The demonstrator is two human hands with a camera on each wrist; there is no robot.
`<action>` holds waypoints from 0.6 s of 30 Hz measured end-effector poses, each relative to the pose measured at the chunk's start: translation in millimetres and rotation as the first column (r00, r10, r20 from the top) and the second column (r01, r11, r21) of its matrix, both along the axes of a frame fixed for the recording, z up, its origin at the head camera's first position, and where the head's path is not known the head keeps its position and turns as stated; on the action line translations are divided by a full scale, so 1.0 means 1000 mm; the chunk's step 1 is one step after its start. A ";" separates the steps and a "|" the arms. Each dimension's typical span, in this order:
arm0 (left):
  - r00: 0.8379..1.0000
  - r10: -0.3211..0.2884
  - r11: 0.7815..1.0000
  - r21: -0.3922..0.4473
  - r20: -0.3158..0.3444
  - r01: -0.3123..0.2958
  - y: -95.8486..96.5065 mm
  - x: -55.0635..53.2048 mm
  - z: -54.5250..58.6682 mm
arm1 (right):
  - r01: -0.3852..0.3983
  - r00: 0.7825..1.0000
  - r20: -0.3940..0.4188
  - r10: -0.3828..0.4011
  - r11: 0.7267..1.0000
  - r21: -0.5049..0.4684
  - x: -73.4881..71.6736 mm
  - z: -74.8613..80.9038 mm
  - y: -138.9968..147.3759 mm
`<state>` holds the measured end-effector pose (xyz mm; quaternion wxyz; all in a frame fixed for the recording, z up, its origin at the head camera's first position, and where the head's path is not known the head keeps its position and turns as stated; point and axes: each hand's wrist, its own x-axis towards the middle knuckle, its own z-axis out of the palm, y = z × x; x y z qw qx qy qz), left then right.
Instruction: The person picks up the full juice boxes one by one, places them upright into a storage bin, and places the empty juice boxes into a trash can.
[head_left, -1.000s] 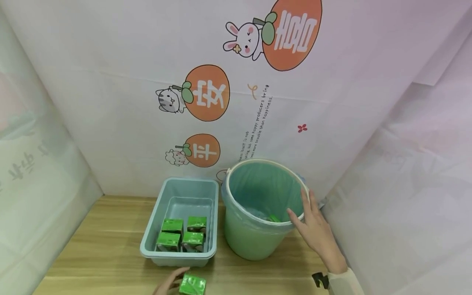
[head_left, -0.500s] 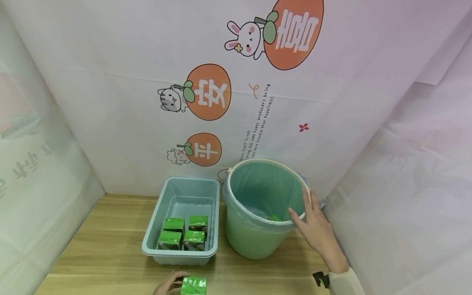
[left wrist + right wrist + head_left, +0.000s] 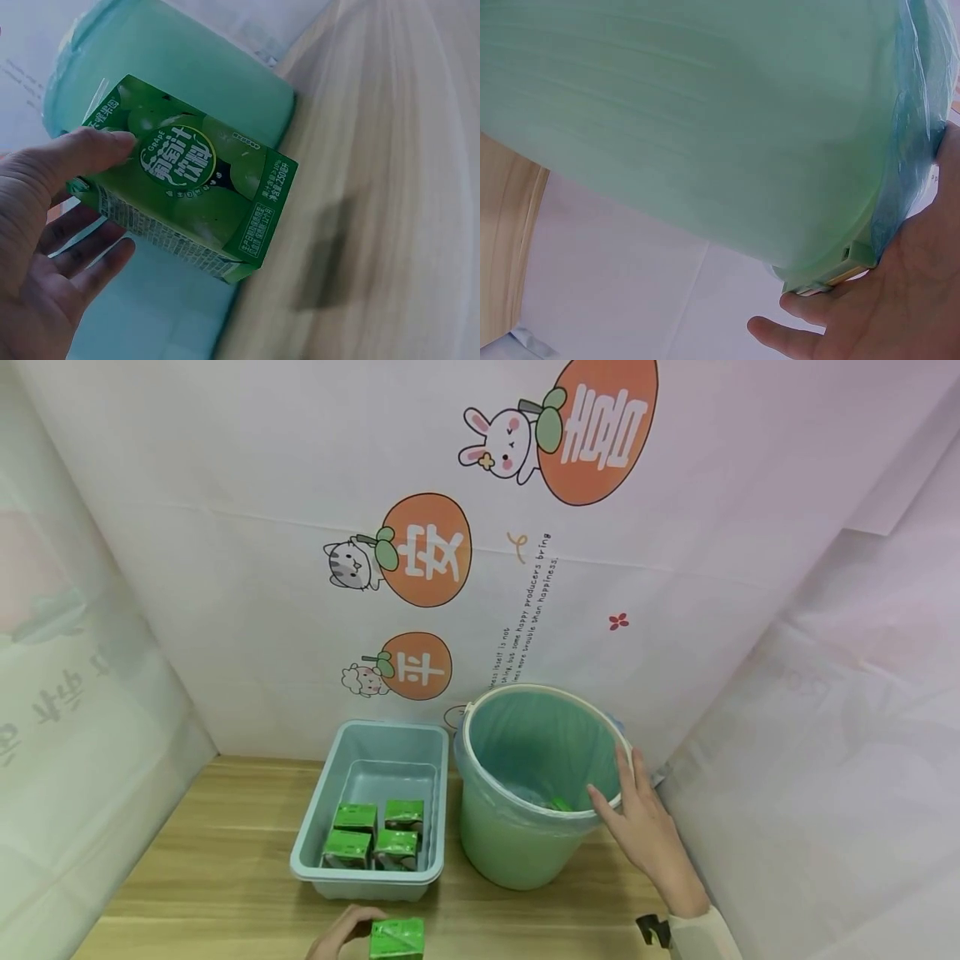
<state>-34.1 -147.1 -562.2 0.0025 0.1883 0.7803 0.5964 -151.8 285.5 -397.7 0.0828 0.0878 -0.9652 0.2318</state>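
Observation:
My left hand [image 3: 45,195] holds a green grape juice box [image 3: 187,180], its thumb on the printed face and its other fingers behind and below. In the head view this juice box [image 3: 397,938] is at the bottom edge, in front of the tray. My right hand [image 3: 647,831] rests on the right side of the rim of a light green bin [image 3: 517,852], fingers mostly straight and thumb over the inside. In the right wrist view two fingers [image 3: 802,306] extend outside the bin beside its handle joint. A bluish liner bag [image 3: 915,127] covers the rim.
Left of the bin stands a blue-grey tray [image 3: 303,843] with several green juice boxes [image 3: 348,845] in its near half. A bit of green [image 3: 559,804] shows inside the bin. Both stand on a wood-grain table [image 3: 202,877], with printed white sheets [image 3: 247,610] behind and at the sides.
The held juice box has turned slightly and sits more level in the head view; my left hand stays close to the same place. My right hand keeps its position on the bin rim.

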 end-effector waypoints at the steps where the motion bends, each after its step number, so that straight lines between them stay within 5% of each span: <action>1: 1.000 0.005 1.000 -0.002 0.003 -0.005 0.001 0.000 0.004 | -0.001 1.000 -0.002 0.001 1.000 0.001 0.000 0.000 0.000; 11: 0.994 0.112 0.994 -0.001 0.014 -0.112 0.013 0.005 0.030 | -0.006 1.000 0.004 0.006 1.000 0.007 -0.001 0.000 0.002; 18: 0.975 0.072 0.997 0.043 -0.209 -0.065 0.016 0.001 0.035 | -0.011 1.000 0.008 0.011 1.000 0.006 -0.001 0.001 0.002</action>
